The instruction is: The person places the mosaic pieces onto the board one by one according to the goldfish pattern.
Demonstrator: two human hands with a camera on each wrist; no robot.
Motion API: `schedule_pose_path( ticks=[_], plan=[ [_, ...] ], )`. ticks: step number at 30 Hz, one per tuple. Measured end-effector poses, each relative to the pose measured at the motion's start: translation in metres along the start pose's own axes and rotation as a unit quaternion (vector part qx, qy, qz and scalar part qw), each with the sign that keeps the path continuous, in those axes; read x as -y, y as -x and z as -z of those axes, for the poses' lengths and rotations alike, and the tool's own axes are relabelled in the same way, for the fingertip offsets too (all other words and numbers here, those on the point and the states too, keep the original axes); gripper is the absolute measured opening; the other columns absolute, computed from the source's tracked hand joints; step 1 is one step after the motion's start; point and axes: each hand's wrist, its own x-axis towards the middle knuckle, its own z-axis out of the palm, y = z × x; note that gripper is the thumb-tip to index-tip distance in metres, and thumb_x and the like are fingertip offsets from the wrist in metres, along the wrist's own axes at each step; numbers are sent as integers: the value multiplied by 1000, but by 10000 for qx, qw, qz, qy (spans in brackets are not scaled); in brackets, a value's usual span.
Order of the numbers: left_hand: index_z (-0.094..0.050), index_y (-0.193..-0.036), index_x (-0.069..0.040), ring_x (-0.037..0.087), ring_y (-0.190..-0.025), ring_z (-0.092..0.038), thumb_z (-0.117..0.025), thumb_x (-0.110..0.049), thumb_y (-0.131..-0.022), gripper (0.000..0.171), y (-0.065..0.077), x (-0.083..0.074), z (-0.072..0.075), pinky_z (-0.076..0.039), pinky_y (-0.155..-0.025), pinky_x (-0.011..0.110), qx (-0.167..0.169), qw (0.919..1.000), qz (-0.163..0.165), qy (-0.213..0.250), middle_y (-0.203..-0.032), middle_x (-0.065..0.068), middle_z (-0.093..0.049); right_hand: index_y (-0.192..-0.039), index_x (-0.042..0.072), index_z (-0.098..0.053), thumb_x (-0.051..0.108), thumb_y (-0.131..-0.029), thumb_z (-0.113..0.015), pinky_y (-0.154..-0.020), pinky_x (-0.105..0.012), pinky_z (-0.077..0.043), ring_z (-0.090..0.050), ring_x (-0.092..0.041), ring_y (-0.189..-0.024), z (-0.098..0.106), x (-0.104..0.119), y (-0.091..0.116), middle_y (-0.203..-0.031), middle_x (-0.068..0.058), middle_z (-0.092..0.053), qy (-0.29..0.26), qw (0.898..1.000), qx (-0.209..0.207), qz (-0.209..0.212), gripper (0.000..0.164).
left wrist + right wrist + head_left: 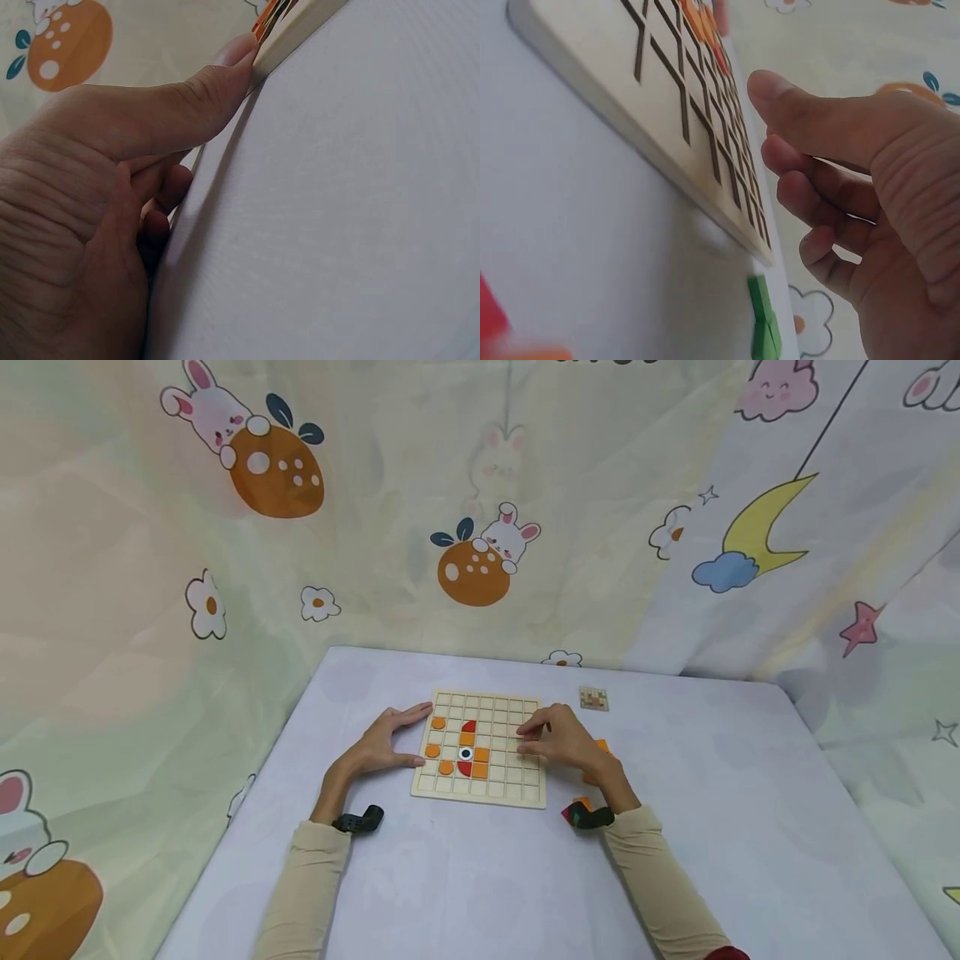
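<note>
A square wooden grid board [513, 785] lies on the table, with orange discs, orange squares [481, 770], red quarter-round pieces [468, 727] and an eye tile [466, 753] set in its left part. My left hand [375, 745] rests along the board's left edge, thumb and fingers spread apart. In the left wrist view the thumb [187, 105] touches the board's side. Above the right part of the board hovers my right hand [558, 739], its fingers loosely bent. The right wrist view shows nothing between thumb [802, 105] and fingers.
A small pattern card [594, 698] lies beyond the board at the right. Loose orange pieces [602, 746] sit under and beside the right forearm. Green pieces [762, 319] lie by the board's edge in the right wrist view. A printed cloth hangs behind the table.
</note>
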Motion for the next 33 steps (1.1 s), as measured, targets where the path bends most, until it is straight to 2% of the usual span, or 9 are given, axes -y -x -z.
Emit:
schedule_pose_path(
  ticks=[10,16,20,24,29,33],
  plan=[
    [-46,-168,-22,23,-121,-47,-95,-43,-81,102,0,-2,2,-40,-109,52,-21,10000,51,42,-178,0,-39,-104,3,-86,17,-86,-95,-70,-26,-51,-64,-14,-77,33,-15,18,-95,-6,-84,368,9983,-29,-450,24],
    [-46,-168,-21,22,-120,-47,-96,-43,-81,103,-1,1,0,-40,-108,50,7,10000,22,22,-178,2,-39,-102,1,-86,15,-81,-98,-76,-31,-52,-66,-16,-78,44,-24,29,-86,-5,-82,605,9964,-131,-580,28],
    [-46,-168,-22,23,-120,-47,-96,-42,-80,102,0,-1,1,-40,-108,50,5,10000,30,75,-178,1,-39,-103,1,-86,16,-81,-98,-80,-34,-51,-67,-19,-82,51,-28,35,-88,-6,-82,710,9945,-262,-720,29],
    [-46,-167,-23,23,-122,-48,-96,-42,-80,102,-1,-2,2,-40,-109,52,2,9999,37,99,-178,-1,-39,-103,2,-86,17,-81,-98,-78,-30,-52,-67,-17,-82,59,-32,40,-90,-6,-83,808,9922,-332,-890,29],
    [-46,-168,-23,24,-124,-48,-96,-43,-80,103,0,-3,1,-41,-110,52,9,10000,82,27,-178,0,-39,-104,-1,-85,18,-81,-98,-68,-26,-50,-65,-17,-79,66,-36,48,-87,-6,-80,996,9875,-365,-1169,32],
    [-46,-168,-21,23,-122,-48,-96,-43,-80,103,1,-2,1,-41,-108,51,10,10000,53,-4,-178,1,-39,-105,-3,-84,18,-82,-97,-68,-26,-50,-63,-20,-79,70,-38,55,-85,-8,-77,1113,9828,-371,-1426,34]
  ],
)
